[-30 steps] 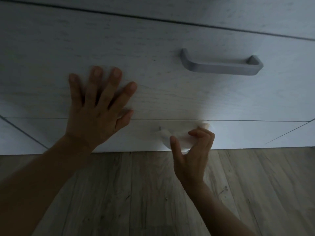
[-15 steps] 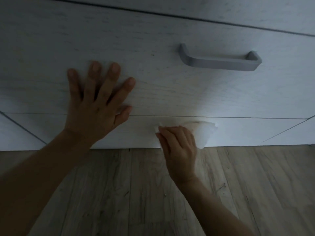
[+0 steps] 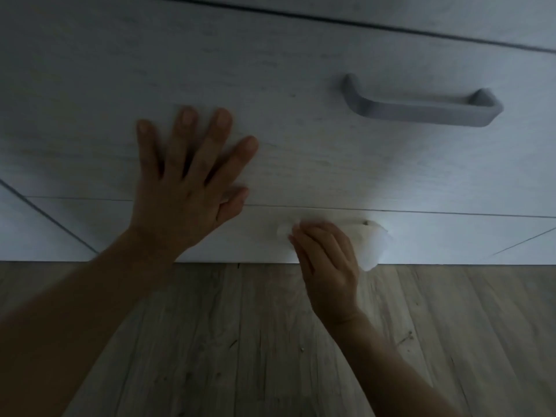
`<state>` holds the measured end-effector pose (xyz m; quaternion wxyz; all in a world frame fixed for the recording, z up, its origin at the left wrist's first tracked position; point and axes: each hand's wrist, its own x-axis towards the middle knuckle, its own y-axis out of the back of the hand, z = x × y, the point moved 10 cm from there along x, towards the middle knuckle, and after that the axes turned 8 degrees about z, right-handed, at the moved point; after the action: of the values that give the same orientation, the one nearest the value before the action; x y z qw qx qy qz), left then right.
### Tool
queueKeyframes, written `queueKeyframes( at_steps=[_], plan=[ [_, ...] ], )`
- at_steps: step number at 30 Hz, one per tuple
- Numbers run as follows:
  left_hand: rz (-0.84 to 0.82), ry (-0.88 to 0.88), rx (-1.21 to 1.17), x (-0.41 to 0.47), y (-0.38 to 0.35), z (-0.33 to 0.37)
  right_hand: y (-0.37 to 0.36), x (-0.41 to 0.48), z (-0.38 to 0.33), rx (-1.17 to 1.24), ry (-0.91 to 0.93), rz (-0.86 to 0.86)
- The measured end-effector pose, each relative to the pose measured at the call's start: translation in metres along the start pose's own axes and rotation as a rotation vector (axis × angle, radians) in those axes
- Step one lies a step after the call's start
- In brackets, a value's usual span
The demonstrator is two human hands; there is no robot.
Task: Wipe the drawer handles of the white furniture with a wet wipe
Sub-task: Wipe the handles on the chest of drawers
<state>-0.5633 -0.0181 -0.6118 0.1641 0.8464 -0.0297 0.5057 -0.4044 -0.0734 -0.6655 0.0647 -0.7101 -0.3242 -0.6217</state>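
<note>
- The right hand point(image 3: 328, 266) curls its fingers over a white wet wipe point(image 3: 371, 248), holding it bunched against the bottom drawer point(image 3: 451, 239); what lies under the wipe is hidden.
- The left hand point(image 3: 183, 188) lies flat, fingers spread, on the taller drawer front point(image 3: 301, 85) above.
- A grey handle point(image 3: 421, 108) sits bare, up and right.
- Wood-grain floor point(image 3: 240, 341) runs below in a dim room.

Drawer front point(image 3: 301, 145) under my left hand point(image 3: 183, 191): white board with a wood-grain pattern, matt, faintly streaked. Handle point(image 3: 421, 111): grey, matt, smooth; metal or plastic cannot be told. Wipe point(image 3: 371, 248) held in my right hand point(image 3: 328, 266): thin white cloth-like sheet, soft, creased. Floor point(image 3: 240, 341): grey-brown wood-look planks, matt, grain and knots visible.
</note>
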Motion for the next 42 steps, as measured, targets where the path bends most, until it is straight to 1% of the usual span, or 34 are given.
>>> queueKeyframes(
  at_steps=[4, 6, 10, 12, 14, 17, 18, 22, 23, 26, 27, 30, 32, 34, 36, 37, 39, 42],
  plan=[
    [-0.004, 0.001, -0.019, 0.0, 0.0, 0.0, 0.005, -0.004, 0.008, 0.0, 0.044, -0.051],
    [0.003, 0.009, -0.001, -0.002, 0.0, 0.0, 0.01, -0.006, 0.01, -0.027, 0.031, -0.035],
    [-0.012, 0.009, -0.009, 0.001, -0.001, -0.001, -0.005, 0.002, 0.003, -0.03, -0.077, 0.01],
    [-0.014, 0.01, -0.018, 0.0, -0.001, -0.001, -0.001, 0.001, 0.007, -0.021, -0.1, 0.021],
    [-0.007, 0.02, -0.005, -0.002, -0.001, 0.0, 0.005, 0.0, 0.008, -0.018, -0.136, 0.063],
    [0.005, 0.016, -0.007, 0.001, -0.001, 0.001, -0.003, 0.005, 0.009, -0.035, -0.242, 0.136],
    [0.0, 0.013, -0.007, 0.002, -0.001, 0.0, -0.005, 0.006, 0.008, -0.024, -0.243, 0.134],
    [-0.001, 0.013, -0.009, -0.002, -0.002, 0.001, 0.004, 0.001, 0.004, 0.061, -0.125, 0.067],
    [0.008, 0.008, 0.009, -0.003, -0.001, 0.002, 0.003, 0.002, 0.003, 0.057, -0.129, 0.067],
    [0.018, 0.003, 0.009, 0.001, -0.002, 0.0, -0.01, 0.006, 0.008, -0.025, -0.244, 0.076],
    [0.018, 0.008, 0.0, 0.001, -0.002, 0.0, -0.011, 0.005, 0.008, -0.021, -0.246, 0.058],
    [0.024, 0.017, -0.016, -0.001, 0.0, 0.001, -0.001, -0.002, 0.005, 0.028, -0.127, -0.043],
    [0.028, 0.013, -0.008, 0.001, -0.001, -0.001, 0.0, -0.001, 0.003, 0.015, -0.105, -0.084],
    [0.024, 0.025, -0.024, 0.002, 0.0, -0.001, -0.007, 0.004, 0.007, -0.046, -0.176, -0.059],
    [-0.011, 0.059, -0.063, -0.005, 0.0, 0.004, -0.011, 0.009, 0.011, -0.104, -0.273, -0.001],
    [-0.034, 0.076, -0.078, -0.01, 0.0, 0.008, -0.012, 0.009, 0.011, -0.107, -0.291, 0.01],
    [-0.052, 0.088, -0.077, -0.018, -0.001, 0.014, -0.009, 0.003, 0.009, -0.069, -0.247, -0.012],
    [-0.037, 0.088, -0.053, -0.019, -0.005, 0.014, -0.005, -0.002, 0.003, -0.006, -0.172, -0.069]
  ],
)
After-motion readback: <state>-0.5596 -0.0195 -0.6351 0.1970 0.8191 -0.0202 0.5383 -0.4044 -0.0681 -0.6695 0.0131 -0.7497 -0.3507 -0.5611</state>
